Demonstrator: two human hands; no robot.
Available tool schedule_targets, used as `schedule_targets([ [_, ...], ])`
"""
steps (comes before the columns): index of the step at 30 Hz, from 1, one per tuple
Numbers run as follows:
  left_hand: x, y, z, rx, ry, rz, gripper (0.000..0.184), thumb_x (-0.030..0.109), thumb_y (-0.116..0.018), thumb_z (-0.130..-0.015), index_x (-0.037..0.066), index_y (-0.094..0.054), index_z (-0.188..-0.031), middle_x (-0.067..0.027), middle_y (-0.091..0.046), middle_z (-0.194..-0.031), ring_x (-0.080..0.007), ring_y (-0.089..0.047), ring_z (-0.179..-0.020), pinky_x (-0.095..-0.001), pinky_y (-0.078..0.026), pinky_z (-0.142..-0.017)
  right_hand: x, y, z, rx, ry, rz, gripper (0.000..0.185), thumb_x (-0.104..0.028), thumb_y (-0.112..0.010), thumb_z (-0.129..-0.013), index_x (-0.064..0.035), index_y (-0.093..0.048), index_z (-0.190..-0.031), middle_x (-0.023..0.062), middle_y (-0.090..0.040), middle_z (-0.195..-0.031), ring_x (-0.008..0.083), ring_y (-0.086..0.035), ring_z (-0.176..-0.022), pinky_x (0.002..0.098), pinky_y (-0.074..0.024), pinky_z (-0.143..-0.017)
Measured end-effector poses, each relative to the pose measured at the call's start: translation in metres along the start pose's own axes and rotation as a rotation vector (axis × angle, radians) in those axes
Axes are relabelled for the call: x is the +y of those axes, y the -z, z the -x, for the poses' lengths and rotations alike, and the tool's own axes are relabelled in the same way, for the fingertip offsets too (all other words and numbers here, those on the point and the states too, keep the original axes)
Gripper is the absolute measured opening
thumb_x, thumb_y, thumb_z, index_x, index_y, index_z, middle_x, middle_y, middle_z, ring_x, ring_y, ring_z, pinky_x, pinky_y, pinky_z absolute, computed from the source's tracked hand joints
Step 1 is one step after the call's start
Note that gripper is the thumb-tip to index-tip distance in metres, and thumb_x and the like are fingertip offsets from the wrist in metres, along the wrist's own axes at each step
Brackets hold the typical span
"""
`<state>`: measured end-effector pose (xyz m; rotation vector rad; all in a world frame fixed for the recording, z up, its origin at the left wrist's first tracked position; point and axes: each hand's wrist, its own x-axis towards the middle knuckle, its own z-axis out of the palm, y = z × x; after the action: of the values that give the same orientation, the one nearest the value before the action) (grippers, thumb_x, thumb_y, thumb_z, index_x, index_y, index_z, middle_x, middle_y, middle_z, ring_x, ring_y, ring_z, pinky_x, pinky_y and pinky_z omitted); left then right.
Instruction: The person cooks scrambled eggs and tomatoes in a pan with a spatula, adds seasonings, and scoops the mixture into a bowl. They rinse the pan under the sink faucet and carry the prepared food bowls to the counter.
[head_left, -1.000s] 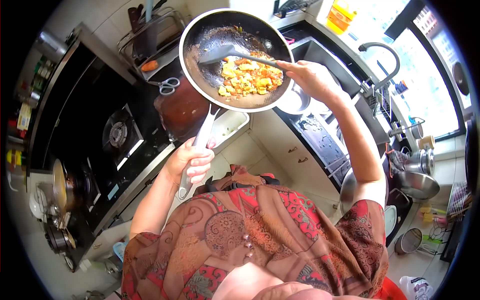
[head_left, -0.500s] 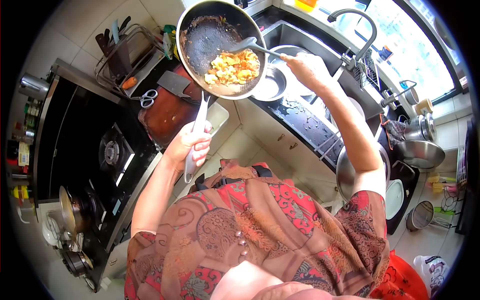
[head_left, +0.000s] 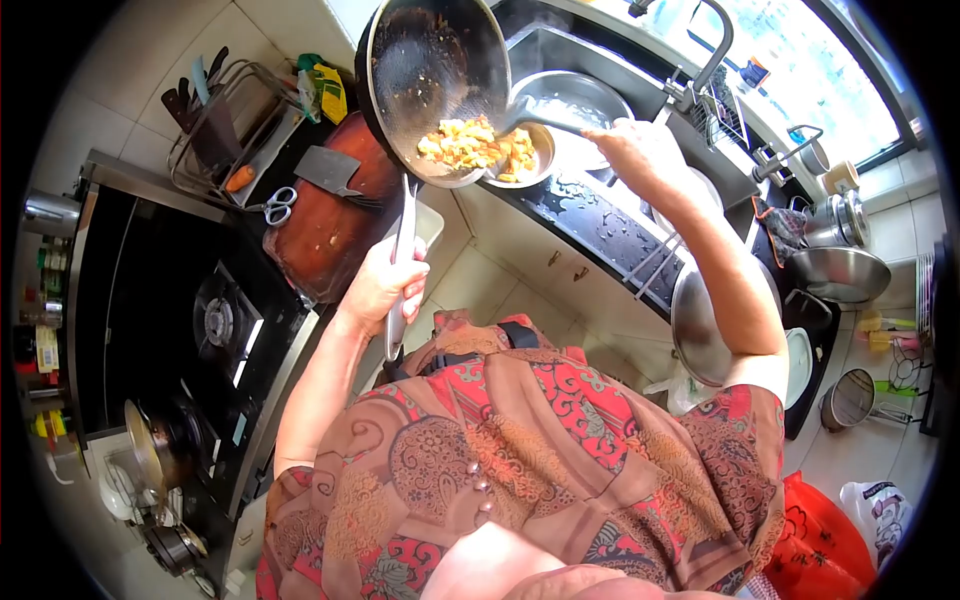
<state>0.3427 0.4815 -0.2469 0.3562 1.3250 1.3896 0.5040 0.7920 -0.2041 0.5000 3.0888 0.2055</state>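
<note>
My left hand (head_left: 388, 287) is closed round the light grey handle of a dark wok (head_left: 425, 75), which is tilted over a metal bowl (head_left: 544, 160) at the counter's edge. Yellow and orange cooked food (head_left: 458, 145) lies at the wok's lower rim, and some of it is in the bowl. With its fingers closed, my right hand (head_left: 640, 155) grips a grey spatula (head_left: 522, 113), whose blade is at the wok's right rim, beside the food.
Left of the wok are a brown cutting board (head_left: 318, 240), a cleaver (head_left: 327, 170), scissors (head_left: 279, 206) and a knife rack (head_left: 215, 140). A larger metal bowl (head_left: 575, 95) stands by the sink (head_left: 640, 82). The stove (head_left: 150, 300) is at the left.
The wok has tipped further and moved over the bowl. Part of the food has passed into the bowl. The spatula has shifted to the wok's rim, and the view has moved slightly.
</note>
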Motion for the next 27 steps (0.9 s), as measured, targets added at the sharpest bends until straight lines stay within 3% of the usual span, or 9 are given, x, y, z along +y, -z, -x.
schedule_targets([
  [5,0.009,-0.002,-0.004,0.021,-0.016,-0.129,0.015,0.004,-0.055,-0.080,0.005,-0.046,-0.091,-0.0012,-0.045,-0.056,-0.0108,-0.044,-0.037,-0.0245,-0.039,-0.034,0.017,-0.001,0.005,0.177,-0.024,-0.045,0.030,-0.015,-0.060,-0.088,-0.0189,-0.065,-0.117,0.0133,-0.065,-0.083,0.0260,-0.066,-0.074,0.0362,-0.0527,-0.063],
  [7,0.010,-0.002,-0.003,0.019,-0.019,-0.156,0.014,0.004,-0.055,-0.080,0.005,-0.046,-0.091,-0.0012,-0.045,-0.056,-0.0107,-0.044,-0.037,-0.0244,-0.038,-0.034,0.023,-0.020,-0.006,0.309,0.075,-0.262,0.031,-0.013,-0.061,-0.088,-0.0183,-0.064,-0.118,0.0139,-0.067,-0.086,0.0271,-0.066,-0.074,0.0364,-0.0532,-0.065],
  [10,0.013,-0.004,-0.003,0.008,-0.033,-0.185,0.013,0.004,-0.055,-0.080,0.004,-0.046,-0.090,-0.0013,-0.045,-0.056,-0.0104,-0.043,-0.037,-0.0243,-0.038,-0.034,0.034,-0.048,-0.019,0.228,0.151,-0.501,0.032,-0.013,-0.060,-0.088,-0.0186,-0.063,-0.120,0.0142,-0.068,-0.089,0.0276,-0.066,-0.075,0.0368,-0.0532,-0.067],
  [18,0.009,-0.007,-0.012,0.068,-0.054,-0.255,0.011,0.001,-0.052,-0.081,0.004,-0.046,-0.089,-0.0018,-0.046,-0.056,-0.0106,-0.043,-0.037,-0.0243,-0.038,-0.035,0.052,-0.052,0.003,0.013,-0.007,-0.406,0.034,-0.013,-0.062,-0.086,-0.0223,-0.064,-0.119,0.0140,-0.067,-0.086,0.0278,-0.066,-0.076,0.0373,-0.0526,-0.068],
  [24,0.009,-0.007,-0.013,0.101,-0.096,-0.313,0.010,0.001,-0.053,-0.081,0.003,-0.047,-0.089,-0.0021,-0.046,-0.057,-0.0107,-0.043,-0.037,-0.0242,-0.038,-0.035,0.060,-0.038,0.012,0.202,0.015,-0.195,0.034,-0.016,-0.065,-0.085,-0.0221,-0.063,-0.119,0.0132,-0.064,-0.080,0.0260,-0.065,-0.074,0.0369,-0.0527,-0.068],
  [27,0.016,-0.010,-0.011,0.120,-0.098,-0.349,0.010,0.002,-0.053,-0.080,0.003,-0.047,-0.088,-0.0021,-0.046,-0.057,-0.0105,-0.043,-0.038,-0.0242,-0.038,-0.035,0.049,-0.036,-0.006,0.223,0.076,-0.392,0.032,-0.017,-0.060,-0.089,-0.0192,-0.062,-0.121,0.0132,-0.068,-0.089,0.0261,-0.066,-0.077,0.0356,-0.0527,-0.071],
])
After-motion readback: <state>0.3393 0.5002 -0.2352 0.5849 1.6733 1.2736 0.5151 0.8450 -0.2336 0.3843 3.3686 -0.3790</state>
